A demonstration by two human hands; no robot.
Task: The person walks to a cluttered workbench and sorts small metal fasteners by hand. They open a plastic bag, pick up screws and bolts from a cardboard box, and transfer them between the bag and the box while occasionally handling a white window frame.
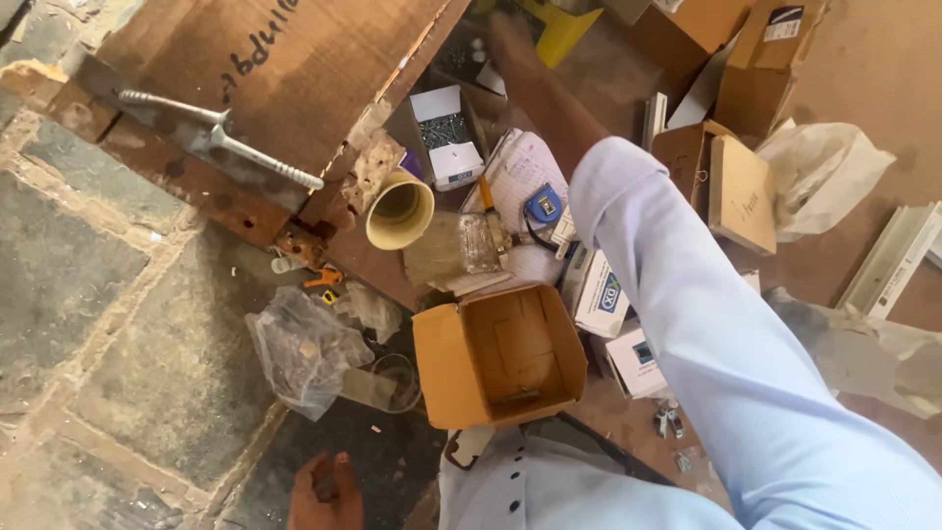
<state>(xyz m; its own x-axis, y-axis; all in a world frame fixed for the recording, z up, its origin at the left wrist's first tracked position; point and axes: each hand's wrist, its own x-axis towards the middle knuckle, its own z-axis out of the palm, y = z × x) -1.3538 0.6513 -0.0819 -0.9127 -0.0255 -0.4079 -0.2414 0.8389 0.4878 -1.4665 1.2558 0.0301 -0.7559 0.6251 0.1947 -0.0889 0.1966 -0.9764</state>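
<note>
Stone slabs (88, 294) covered the floor on the left, and a brown board floor (863, 79) littered with boxes lay to the right. Your right arm, in a pale blue sleeve (706, 324), stretched far across the clutter; your right hand (510, 44) was at the far end near a yellow piece (559, 25), blurred, so I cannot tell whether its fingers were spread or closed on anything. Your left hand (324, 491) hung low at the near edge over the dark floor, fingers loosely curled and holding nothing.

Just beside your sleeve, to its left, an open empty cardboard box (500, 353) lay tipped toward you. Beyond it sat a flat paintbrush (461, 245), a cream plastic pipe fitting (397, 209) and a small white box of screws (446, 132). A blue tape measure (543, 206) rested on papers close to your forearm. A crumpled clear plastic bag (304, 348) lay on the left, near the stone. At far left a worn wooden plank (285, 69) carried a metal bracket (221, 137).
</note>
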